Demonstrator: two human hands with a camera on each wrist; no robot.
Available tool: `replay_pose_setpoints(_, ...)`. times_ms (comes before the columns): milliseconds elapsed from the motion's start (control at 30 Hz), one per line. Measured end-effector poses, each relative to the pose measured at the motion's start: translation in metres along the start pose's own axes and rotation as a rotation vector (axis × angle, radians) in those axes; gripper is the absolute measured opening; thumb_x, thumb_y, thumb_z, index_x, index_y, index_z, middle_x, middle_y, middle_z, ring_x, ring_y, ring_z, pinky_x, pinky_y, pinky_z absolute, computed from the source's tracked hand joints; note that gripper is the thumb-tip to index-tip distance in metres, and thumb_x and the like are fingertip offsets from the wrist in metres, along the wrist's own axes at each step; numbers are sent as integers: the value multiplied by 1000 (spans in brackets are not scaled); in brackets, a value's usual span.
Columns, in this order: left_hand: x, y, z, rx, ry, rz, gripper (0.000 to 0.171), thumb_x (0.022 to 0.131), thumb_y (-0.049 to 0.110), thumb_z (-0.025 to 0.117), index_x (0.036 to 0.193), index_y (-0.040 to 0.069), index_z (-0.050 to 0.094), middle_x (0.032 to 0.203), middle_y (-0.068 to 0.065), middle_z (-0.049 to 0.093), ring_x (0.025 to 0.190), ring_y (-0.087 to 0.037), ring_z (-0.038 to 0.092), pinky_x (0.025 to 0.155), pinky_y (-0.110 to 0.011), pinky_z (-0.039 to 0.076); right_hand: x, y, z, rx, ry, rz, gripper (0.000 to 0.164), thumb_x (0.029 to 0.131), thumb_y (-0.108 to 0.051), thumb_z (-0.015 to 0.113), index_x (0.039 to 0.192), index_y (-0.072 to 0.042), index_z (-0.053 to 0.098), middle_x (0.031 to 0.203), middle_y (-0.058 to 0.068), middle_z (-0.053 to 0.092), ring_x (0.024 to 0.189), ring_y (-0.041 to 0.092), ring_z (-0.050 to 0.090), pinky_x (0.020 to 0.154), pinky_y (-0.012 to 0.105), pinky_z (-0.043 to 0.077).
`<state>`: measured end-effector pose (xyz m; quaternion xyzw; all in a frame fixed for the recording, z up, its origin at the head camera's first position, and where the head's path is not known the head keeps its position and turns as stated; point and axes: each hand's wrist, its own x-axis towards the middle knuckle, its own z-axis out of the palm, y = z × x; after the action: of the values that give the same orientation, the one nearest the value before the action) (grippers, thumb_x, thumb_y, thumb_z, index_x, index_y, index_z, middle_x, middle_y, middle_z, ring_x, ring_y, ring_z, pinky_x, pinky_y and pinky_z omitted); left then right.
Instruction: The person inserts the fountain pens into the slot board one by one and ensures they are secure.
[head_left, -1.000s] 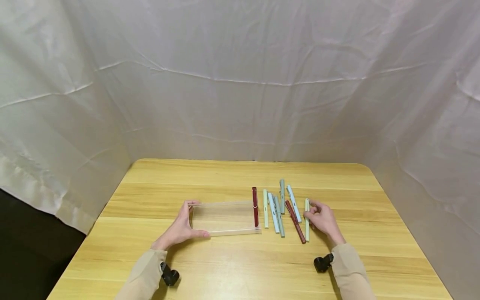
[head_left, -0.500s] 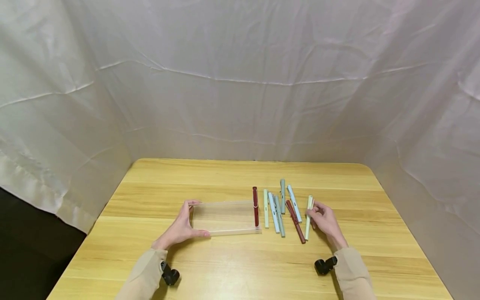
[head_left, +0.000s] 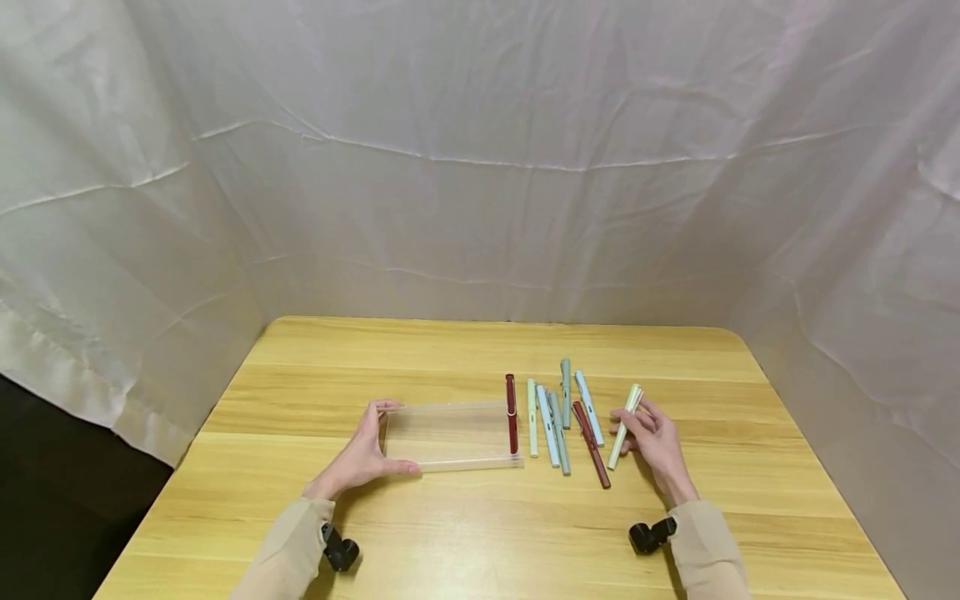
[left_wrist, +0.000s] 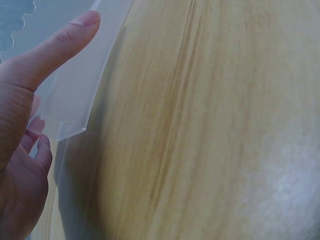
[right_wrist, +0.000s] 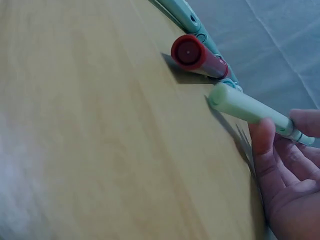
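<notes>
My left hand (head_left: 363,457) grips the left end of a clear plastic pen stand (head_left: 472,463), thumb along the near side and fingers at the far side. In the left wrist view, the stand (left_wrist: 75,95) shows a wavy notched edge at top left. A dark red pen (head_left: 512,421) lies across the stand's right end. At the right, my right hand (head_left: 658,443) pinches a pale green pen (head_left: 630,406) between thumb and fingers. The pen slants, its upper end leaning right; in the right wrist view its near end (right_wrist: 235,102) points toward the red pen (right_wrist: 197,55).
Between the hands lie several loose pens: a pale green one (head_left: 532,421), light blue ones (head_left: 547,429) (head_left: 588,408), grey-green ones (head_left: 566,392) (head_left: 559,437) and a brownish red one (head_left: 592,446). Pale curtains (head_left: 480,233) surround the wooden table (head_left: 465,542).
My right hand has picked up the pale green pen and drawn it slightly right, tilting its far end rightward. The left hand and the stand have stayed put.
</notes>
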<state>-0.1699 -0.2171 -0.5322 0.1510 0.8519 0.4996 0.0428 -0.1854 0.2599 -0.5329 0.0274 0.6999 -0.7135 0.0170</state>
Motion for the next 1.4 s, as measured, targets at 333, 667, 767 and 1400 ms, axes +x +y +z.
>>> replay_pose_setpoints(333, 2, -2, 1, 7, 7, 26, 106, 61, 26, 97, 140, 2, 30, 146, -22, 37, 145, -44, 32, 125, -61, 19, -2, 3, -2, 83, -2, -49, 65, 106, -18, 49, 157, 5, 16, 100, -5, 72, 81, 8, 71, 59, 19, 59)
replay_pose_setpoints(667, 2, -4, 2, -1, 15, 35, 104, 61, 25, 97, 138, 1, 31, 145, -22, 37, 144, -45, 32, 126, -62, 18, -3, -1, 2, 229, -74, -68, 65, 108, -18, 45, 159, 1, 9, 106, -2, 70, 88, 14, 73, 65, 21, 60)
replay_pose_setpoints(767, 2, -4, 2, -2, 14, 37, 104, 61, 25, 97, 138, 1, 31, 145, -23, 37, 144, -45, 32, 126, -62, 18, -4, -5, 5, 254, -89, -80, 63, 107, -16, 46, 160, -3, 13, 108, -4, 68, 90, 15, 72, 67, 23, 61)
replay_pose_setpoints(1400, 2, -4, 2, -8, 15, 39, 103, 61, 24, 97, 139, 2, 32, 145, -21, 38, 144, -44, 33, 126, -62, 18, -7, -19, 25, 136, -98, -240, 50, 105, -8, 49, 150, -8, 27, 112, -3, 63, 92, 12, 73, 89, 28, 62)
